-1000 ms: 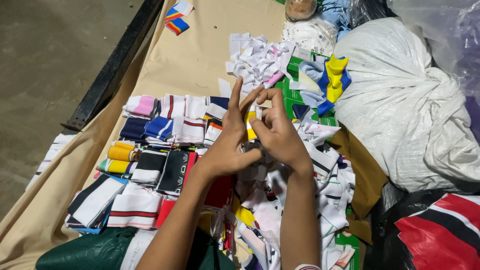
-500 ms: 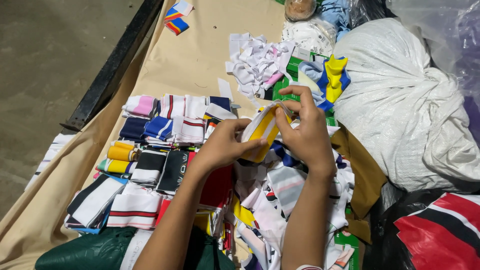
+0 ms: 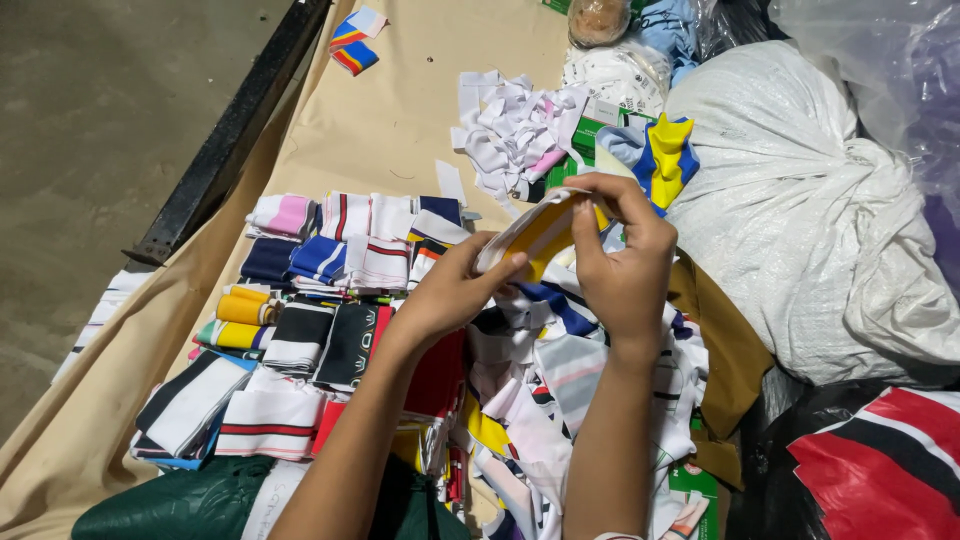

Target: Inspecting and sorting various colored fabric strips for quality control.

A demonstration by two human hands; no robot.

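While both hands (image 3: 540, 275) grip it, the yellow-and-white strip (image 3: 530, 232) slants up toward the right.

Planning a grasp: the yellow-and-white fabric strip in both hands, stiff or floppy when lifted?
Likely floppy: the yellow-and-white strip bends between the left hand and right hand. Probably light, pinched by fingertips only. Unlikely to roll, being flat like the folded bands.
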